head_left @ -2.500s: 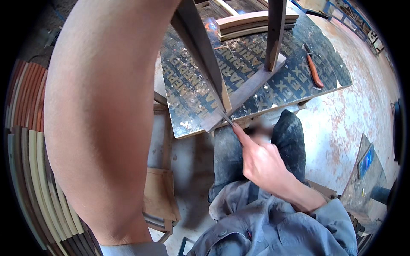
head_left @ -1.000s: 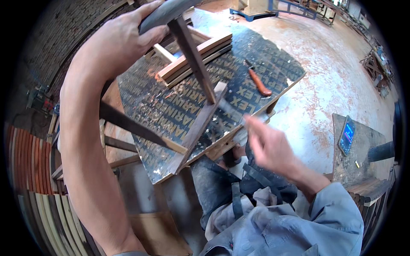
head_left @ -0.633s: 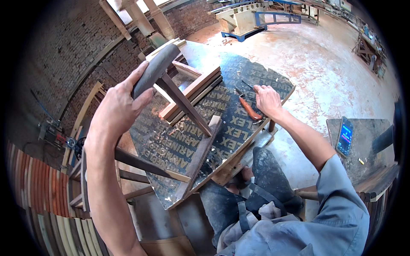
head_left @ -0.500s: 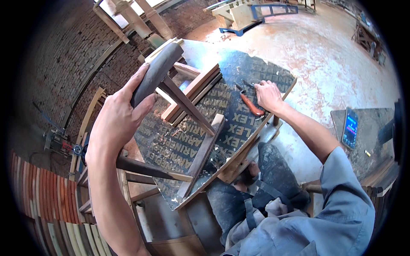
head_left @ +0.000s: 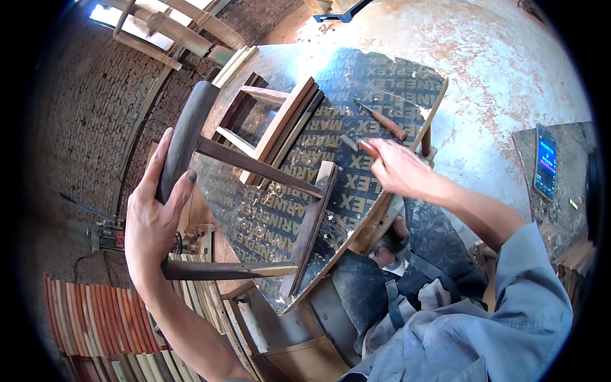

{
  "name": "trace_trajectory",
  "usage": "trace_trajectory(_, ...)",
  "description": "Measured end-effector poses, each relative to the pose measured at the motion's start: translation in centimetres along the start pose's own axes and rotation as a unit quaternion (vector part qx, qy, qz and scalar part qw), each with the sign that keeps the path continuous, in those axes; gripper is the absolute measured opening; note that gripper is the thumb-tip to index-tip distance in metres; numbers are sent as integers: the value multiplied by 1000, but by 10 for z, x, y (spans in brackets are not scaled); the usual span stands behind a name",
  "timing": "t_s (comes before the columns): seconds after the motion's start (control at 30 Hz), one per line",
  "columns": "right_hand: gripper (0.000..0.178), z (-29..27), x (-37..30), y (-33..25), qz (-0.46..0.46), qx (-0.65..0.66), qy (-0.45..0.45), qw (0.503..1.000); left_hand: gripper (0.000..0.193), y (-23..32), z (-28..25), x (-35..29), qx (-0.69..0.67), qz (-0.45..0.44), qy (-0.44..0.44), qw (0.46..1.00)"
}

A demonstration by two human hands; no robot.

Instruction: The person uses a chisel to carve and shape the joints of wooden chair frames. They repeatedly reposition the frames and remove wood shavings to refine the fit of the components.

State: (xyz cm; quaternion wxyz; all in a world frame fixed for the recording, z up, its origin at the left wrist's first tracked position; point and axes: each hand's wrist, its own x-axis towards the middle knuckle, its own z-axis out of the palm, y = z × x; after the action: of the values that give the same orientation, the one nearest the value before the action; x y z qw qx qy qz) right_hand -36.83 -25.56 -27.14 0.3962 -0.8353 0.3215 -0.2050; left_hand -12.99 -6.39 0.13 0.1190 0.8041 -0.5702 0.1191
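Note:
My left hand (head_left: 153, 213) grips the thick, dark, curved top piece of a wooden frame (head_left: 186, 137), thumb on one side and fingers along the other. Two dark legs run from it to a straight crosspiece (head_left: 312, 223) lying along the table's near edge. Over the table, my right hand (head_left: 404, 169) is closed round the reddish handle of a chisel (head_left: 349, 142), its flat metal blade pointing away to the left. The fingers cover most of that handle. Just beyond lies a second, thin-bladed tool (head_left: 388, 124) with a brown wooden handle.
Several wooden strips and a small frame (head_left: 280, 127) lie on the dark printed tabletop (head_left: 356, 76). A phone (head_left: 545, 162) rests on a side surface at right. Stacked wood strips (head_left: 95, 315) stand at lower left, near a brick wall (head_left: 83, 146).
My right hand has taken hold of the reddish-handled chisel and lifted it from the tabletop, moving nearer to me. The frame stays in my left hand; the view has shifted.

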Motion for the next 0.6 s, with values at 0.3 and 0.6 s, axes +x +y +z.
trace_trajectory(0.3, 46, 16, -50, -38, -162, -67, 4, 985, 62, -3, -2, 1, -7, -29, -11, 999)
trace_trajectory(0.6, 46, 31, -19, -42, -190, -68, -3, 979, 66, -6, -3, 4, -23, -88, -42, 995)
